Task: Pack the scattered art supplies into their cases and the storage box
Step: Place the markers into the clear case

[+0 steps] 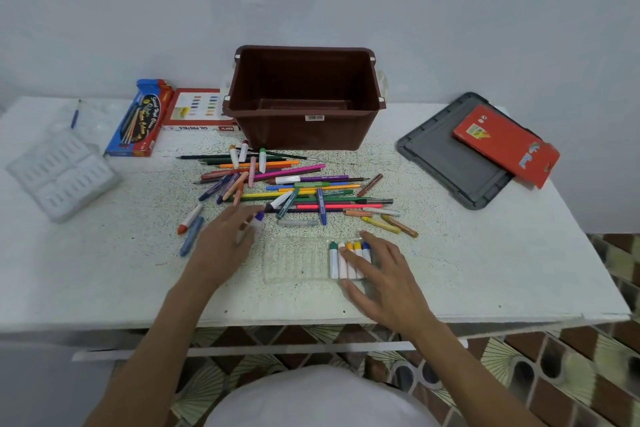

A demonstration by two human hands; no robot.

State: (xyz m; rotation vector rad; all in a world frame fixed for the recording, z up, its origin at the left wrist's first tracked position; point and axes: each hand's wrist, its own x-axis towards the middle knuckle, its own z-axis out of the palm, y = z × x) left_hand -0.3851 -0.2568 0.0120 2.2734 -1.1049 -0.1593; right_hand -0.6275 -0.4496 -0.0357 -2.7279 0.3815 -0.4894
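A heap of coloured pencils, markers and crayons (294,185) lies in the middle of the white table, in front of the brown storage box (311,135), which has nothing in it. A clear plastic tray (294,260) sits near the front edge, and a row of white paint sticks (334,262) with coloured tips fills its right end. My right hand (379,274) rests on that row with straight fingers. My left hand (223,243), blurred, pinches a white stick with a purple tip (256,219) just left of the tray.
The grey box lid (440,163) lies at the right with a red case (505,146) on top. At the back left are a blue brush box (138,121), an oil pastels box (197,111), a clear palette (97,114) and a ridged plastic tray (62,173).
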